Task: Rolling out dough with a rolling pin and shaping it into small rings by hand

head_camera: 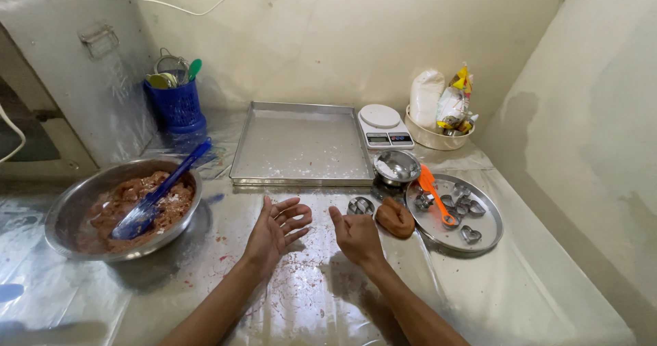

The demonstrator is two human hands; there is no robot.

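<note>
While both hands hover empty over the plastic-covered counter (308, 298), the nearest workable thing is the brown dough lump (395, 217), sitting on the counter just right of the right hand (356, 235) and touching the rim of the round steel plate (438, 233). Judging by look: soft, pliable, light, probably a bit tacky, so it will deform under a pinch; best cupped from the sides or scooped from below with the whole palm, not nipped at the top. Left hand (276, 229) is palm-up, fingers spread and slightly curled, holding nothing. Right hand is turned edge-on, thumb up, fingers loosely curled inward; nothing visibly in it, apart from the dough. Forearms come in from the bottom edge, converging, and the hands are near each other but not touching. A small metal cutter (360, 206) lies just beyond the right hand. More cookie cutters (465, 206) and an orange spatula (435, 194) sit on the plate. Mixing bowl (75, 202) of brown dough with a blue spatula (161, 190) is well to the left; the empty baking tray (301, 144) is behind.
</note>
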